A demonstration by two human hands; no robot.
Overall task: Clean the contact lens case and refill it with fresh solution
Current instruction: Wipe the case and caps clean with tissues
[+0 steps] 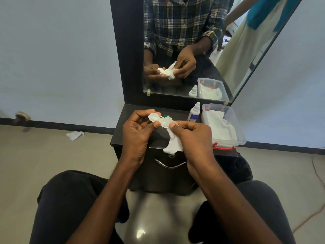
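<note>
Wiping stage, judged from how things lie. My left hand [136, 128] pinches the clear contact lens case [161, 120] by its left well, thumb and curled fingers closed on the rim, holding it in the air above the black cabinet top [121, 132]. My right hand [191, 136] pinches a white tissue [173, 143] against the right well, thumb tip pressed down, fingers curled under; the tissue's tail hangs toward 6 o'clock.

A green cap [166, 116] shows just behind the case at 12 o'clock; whether it rests on the cabinet I cannot tell. The solution bottle [194, 112] stands capped at 2 o'clock from the case. Beside it, at 3 o'clock, is a clear plastic box [241, 138] of tissues. A crumpled tissue [75, 135] lies on the floor at 9 o'clock.

Estimate: cleaning partly done, wells look dry. Remaining: finish wiping, fill both wells, cap them.
</note>
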